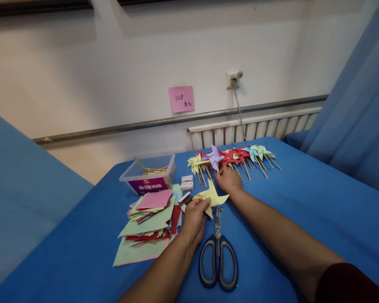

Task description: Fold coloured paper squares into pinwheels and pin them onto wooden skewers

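A: What's at the far left of the table?
B: A clear plastic box (148,184) with thin sticks (154,171) in it, and in front of that a loose stack of coloured paper (147,227).
A: And the left hand (194,221)?
B: Just right of the stack. The forearm comes up from the bottom edge, slanting right; the thumb lies over the fingers, pinched closed on a pale yellow paper pinwheel (212,194), its blades spread out above the table.
A: Below that?
B: The scissors (217,230), flat on the blue cloth (303,210), tips pointing away, near the pinwheel.
A: Then the right hand (229,179)?
B: It reaches farther forward, its forearm slanting in from the lower right, back of the hand up, fingers bent. The fingertips are at the lower edge of a lavender pinwheel (214,157); I can't tell whether they grip anything.
A: And rightward?
B: More pinwheels on sticks (261,152), lying in a row.
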`<move>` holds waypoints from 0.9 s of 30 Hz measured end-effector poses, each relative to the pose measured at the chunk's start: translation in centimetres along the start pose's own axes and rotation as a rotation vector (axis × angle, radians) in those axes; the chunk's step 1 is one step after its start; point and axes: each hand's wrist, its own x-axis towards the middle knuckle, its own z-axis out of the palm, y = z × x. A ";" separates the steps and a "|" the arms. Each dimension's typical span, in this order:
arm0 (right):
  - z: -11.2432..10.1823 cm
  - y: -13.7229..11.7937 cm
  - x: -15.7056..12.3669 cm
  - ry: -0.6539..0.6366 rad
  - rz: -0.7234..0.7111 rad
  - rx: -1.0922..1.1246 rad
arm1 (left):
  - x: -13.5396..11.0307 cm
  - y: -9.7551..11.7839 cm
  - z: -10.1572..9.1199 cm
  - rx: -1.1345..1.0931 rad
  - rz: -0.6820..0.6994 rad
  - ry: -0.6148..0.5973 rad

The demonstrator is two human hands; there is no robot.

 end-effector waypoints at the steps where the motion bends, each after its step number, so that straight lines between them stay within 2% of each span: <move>1: 0.0 0.0 -0.2 -0.022 0.002 -0.003 | 0.0 0.0 0.0 -0.002 0.003 -0.001; 5: 0.3 0.0 -0.7 -0.095 0.035 -0.014 | 0.2 -0.1 -0.2 -0.001 0.003 -0.026; 11: 0.5 -0.1 -0.7 -0.123 0.024 -0.018 | 0.6 -0.6 -0.8 0.033 0.007 -0.044; 16: 0.5 0.1 -0.8 -0.117 -0.007 -0.012 | 0.8 -0.7 -1.0 0.028 0.011 -0.062; 27: 0.4 0.2 -1.1 -0.048 -0.016 0.079 | 0.6 -0.3 -0.7 0.019 -0.001 -0.019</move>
